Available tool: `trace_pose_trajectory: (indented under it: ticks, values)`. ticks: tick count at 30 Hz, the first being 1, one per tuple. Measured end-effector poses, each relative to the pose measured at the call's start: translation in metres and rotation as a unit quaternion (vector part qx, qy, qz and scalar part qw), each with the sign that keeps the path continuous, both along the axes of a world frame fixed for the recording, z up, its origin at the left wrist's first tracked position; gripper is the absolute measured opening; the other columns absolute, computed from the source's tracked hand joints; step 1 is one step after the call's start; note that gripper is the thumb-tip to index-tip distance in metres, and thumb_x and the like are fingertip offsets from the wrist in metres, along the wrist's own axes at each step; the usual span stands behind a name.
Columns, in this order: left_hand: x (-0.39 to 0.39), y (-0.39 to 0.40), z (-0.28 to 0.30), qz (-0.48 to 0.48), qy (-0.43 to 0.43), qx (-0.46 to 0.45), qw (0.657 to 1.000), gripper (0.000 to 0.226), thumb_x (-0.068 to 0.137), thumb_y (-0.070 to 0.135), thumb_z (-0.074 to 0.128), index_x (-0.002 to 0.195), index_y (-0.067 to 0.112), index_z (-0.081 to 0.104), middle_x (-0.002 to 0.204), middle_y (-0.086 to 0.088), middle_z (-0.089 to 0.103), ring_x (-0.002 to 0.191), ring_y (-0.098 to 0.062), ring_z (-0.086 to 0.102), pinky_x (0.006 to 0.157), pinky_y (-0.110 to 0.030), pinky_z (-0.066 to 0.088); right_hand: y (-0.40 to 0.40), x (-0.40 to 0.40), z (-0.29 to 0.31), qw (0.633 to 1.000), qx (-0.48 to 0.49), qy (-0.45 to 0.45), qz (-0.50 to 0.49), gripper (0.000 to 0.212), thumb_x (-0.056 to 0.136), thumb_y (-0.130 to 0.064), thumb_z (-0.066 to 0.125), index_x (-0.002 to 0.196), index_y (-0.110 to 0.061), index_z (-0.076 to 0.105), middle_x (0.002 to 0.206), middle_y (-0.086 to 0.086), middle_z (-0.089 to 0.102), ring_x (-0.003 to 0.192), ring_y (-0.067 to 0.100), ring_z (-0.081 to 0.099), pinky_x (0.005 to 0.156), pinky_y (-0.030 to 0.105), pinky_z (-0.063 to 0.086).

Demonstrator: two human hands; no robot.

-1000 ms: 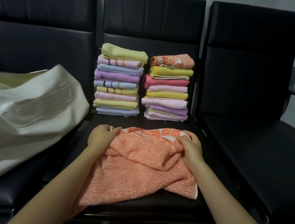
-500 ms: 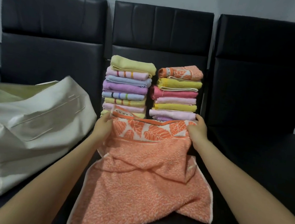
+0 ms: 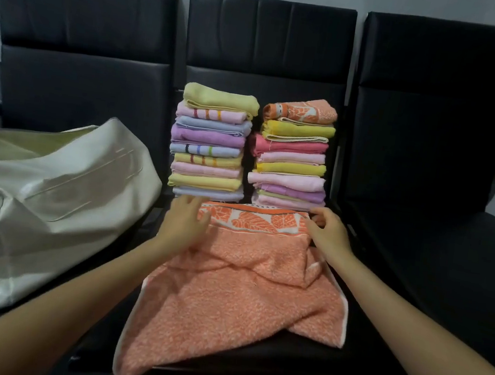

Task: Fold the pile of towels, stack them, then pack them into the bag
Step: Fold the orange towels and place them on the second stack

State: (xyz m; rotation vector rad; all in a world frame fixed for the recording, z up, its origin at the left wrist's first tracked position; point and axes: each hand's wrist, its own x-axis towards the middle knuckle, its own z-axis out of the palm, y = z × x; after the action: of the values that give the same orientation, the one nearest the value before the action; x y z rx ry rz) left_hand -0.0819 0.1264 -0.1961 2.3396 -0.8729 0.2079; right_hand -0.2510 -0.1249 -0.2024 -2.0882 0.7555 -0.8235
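My left hand (image 3: 185, 222) lies with its fingers spread and fairly straight on the far left corner of the orange towel (image 3: 238, 288), pressing it down instead of gripping; it is a little blurred, so I cannot tell exactly how the fingertips sit. My right hand (image 3: 327, 236) is at the far right corner, fingers loosely curled over the patterned border, and I cannot tell for sure whether they pinch the edge or only rest on it. The towel lies on the seat of the middle chair (image 3: 269, 35) in front of me, its leaf-patterned band laid out straight along the far side, while the nearer part is rumpled and a corner hangs over the front edge of the seat. Just beyond my hands stand two stacks of folded towels, the left stack (image 3: 211, 143) and the right stack (image 3: 293, 155), side by side against the chair back. On the chair to my left the pale bag (image 3: 54, 196) slumps, open at the top as far as I can judge. So I take the step in hand to be folding what looks like the last loose towel: I am laying it flat. Next I would need to smooth out the crumpled near half, catch the hanging corners and bring them up to meet the border squarely, before adding it to a stack and packing.
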Motion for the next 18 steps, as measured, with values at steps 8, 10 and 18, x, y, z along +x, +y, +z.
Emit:
trace_pose_trajectory:
  ticks: [8, 10, 18]
  values:
    - [-0.144, 0.06, -0.003, -0.241, -0.112, 0.203, 0.942, 0.063, 0.069, 0.077, 0.033, 0.103, 0.032, 0.061, 0.098, 0.012, 0.055, 0.093, -0.009, 0.052, 0.075, -0.032, 0.047, 0.072, -0.098, -0.002, 0.961, -0.125, 0.066, 0.238, 0.04, 0.077, -0.056, 0.063, 0.062, -0.02, 0.057, 0.065, 0.0, 0.057, 0.061, 0.005, 0.05, 0.063, 0.03, 0.043]
    - [-0.146, 0.067, -0.013, -0.243, -0.127, 0.237, 0.932, 0.066, 0.069, 0.074, 0.031, 0.112, 0.031, 0.058, 0.107, 0.008, 0.054, 0.101, -0.013, 0.051, 0.075, -0.032, 0.046, 0.076, -0.112, -0.014, 0.942, -0.144, 0.13, 0.273, 0.035, 0.068, -0.064, 0.065, 0.079, -0.031, 0.059, 0.085, -0.015, 0.056, 0.079, 0.0, 0.054, 0.073, 0.017, 0.044]
    - [-0.122, 0.056, 0.001, -0.176, 0.088, 0.093, 0.976, 0.027, 0.099, 0.018, 0.05, 0.072, 0.022, 0.046, 0.068, 0.007, 0.051, 0.067, -0.013, 0.049, 0.07, -0.032, 0.041, 0.077, -0.119, -0.014, 0.965, -0.085, 0.087, 0.231, 0.01, 0.09, -0.015, 0.065, 0.09, -0.021, 0.073, 0.088, -0.009, 0.067, 0.084, 0.001, 0.061, 0.082, 0.023, 0.048]
